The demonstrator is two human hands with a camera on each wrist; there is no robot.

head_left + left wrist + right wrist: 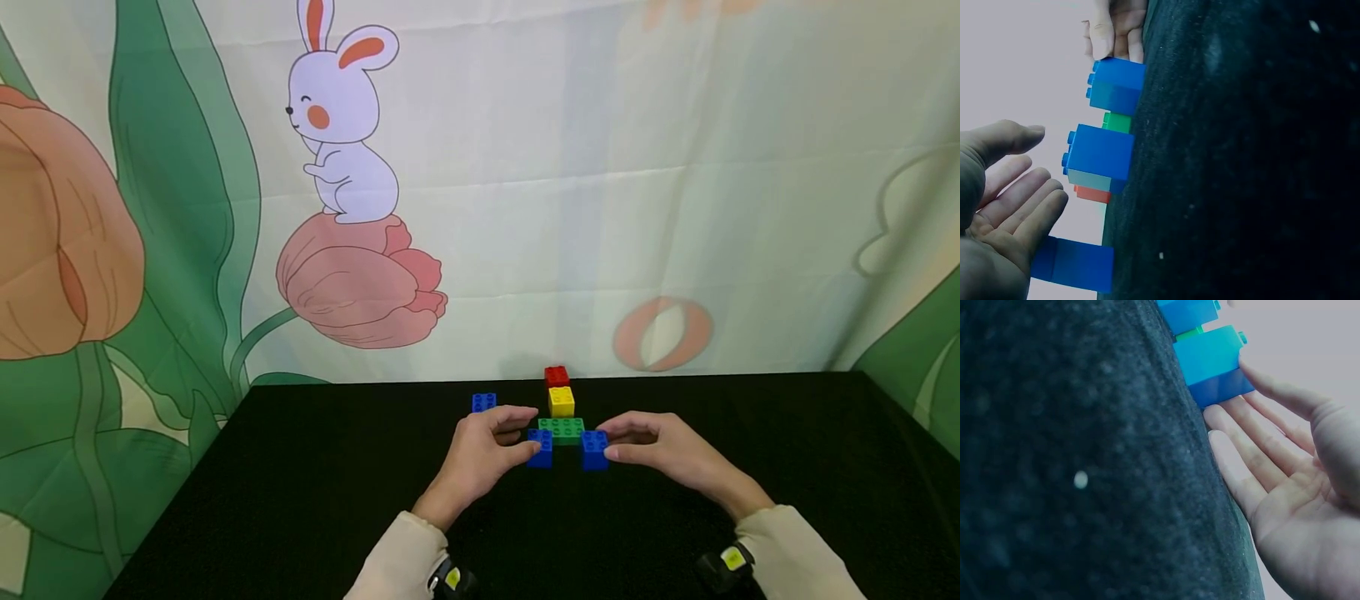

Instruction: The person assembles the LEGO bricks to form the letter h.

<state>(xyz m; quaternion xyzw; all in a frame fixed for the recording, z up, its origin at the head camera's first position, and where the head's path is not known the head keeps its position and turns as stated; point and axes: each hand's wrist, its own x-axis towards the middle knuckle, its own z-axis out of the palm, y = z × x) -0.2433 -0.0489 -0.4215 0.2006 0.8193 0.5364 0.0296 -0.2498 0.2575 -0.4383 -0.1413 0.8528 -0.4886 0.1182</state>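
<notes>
In the head view, two blue toy bricks stand side by side at the near edge of a green brick [561, 430]. My left hand [480, 454] is beside the left blue brick [541, 457], its fingers spread. A gap shows between its thumb and that brick in the left wrist view. My right hand [667, 450] touches the right blue brick [595, 451] with the thumb tip at its right edge, while its extended fingers [1241, 434] reach along the side. Behind the green brick are a yellow brick [562, 402] and a red brick [557, 377].
Another blue brick [483, 402] stands apart, behind my left hand. The black cloth-covered table [315, 475] spreads to both sides. A printed curtain [510, 183] with a rabbit and flowers hangs along its back edge.
</notes>
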